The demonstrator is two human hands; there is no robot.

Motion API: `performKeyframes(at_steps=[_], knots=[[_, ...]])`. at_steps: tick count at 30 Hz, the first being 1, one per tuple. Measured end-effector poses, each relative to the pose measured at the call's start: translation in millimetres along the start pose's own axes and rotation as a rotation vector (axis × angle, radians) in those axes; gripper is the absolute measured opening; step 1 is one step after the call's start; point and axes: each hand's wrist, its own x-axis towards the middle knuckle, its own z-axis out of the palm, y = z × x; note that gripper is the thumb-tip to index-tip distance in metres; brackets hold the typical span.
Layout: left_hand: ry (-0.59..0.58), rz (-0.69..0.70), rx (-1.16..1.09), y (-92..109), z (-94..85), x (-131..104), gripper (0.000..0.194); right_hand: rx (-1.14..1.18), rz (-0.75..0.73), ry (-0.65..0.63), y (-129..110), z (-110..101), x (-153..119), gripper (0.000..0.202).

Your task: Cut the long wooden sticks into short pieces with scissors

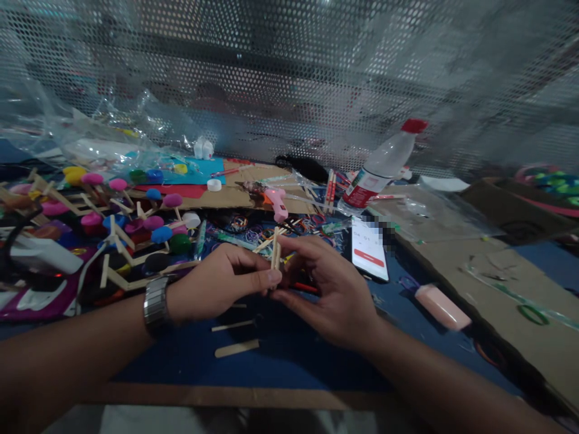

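Observation:
Between my two hands, over the middle of the blue table, a small bundle of wooden craft sticks [275, 253] stands nearly upright. My left hand [230, 274], with a metal watch on its wrist, pinches the lower part with the thumb in front. The fingertips and thumb of my right hand [330, 283] close on the bundle from the other side. How many sticks it has is hidden by my fingers. Below my hands lie a loose craft stick [236, 348] and a thinner stick [233, 326]. Just beyond is a pink glue gun [277, 205].
At the left are stick constructions with coloured bottle caps [161, 234]. A plastic bottle [377, 166] tilts at the back right, behind a lit phone [368, 247]. A pale pink block-like object [443, 307] lies right. Coloured rubber bands [253, 234] are scattered centrally; perforated metal [271, 78] rises behind.

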Motion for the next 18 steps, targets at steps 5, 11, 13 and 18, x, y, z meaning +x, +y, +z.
performKeyframes(at_steps=[5, 11, 13, 18], knots=[[0.020, -0.017, 0.029, 0.4, 0.5, -1.0, 0.035, -0.027, -0.003, -0.038, -0.7, -1.2, -0.5, 0.065], [0.005, -0.027, 0.037, 0.5, 0.9, -1.5, 0.038, -0.079, -0.020, -0.009, -3.5, -0.7, 1.2, 0.057], [-0.009, -0.026, 0.041, 0.2, 0.5, -1.3, 0.039, -0.096, -0.029, -0.008, -3.9, -0.9, 1.4, 0.056], [-0.056, 0.013, 0.008, 0.5, -1.0, -1.0, 0.038, -0.126, -0.041, -0.008, -2.2, -1.5, 0.8, 0.059]])
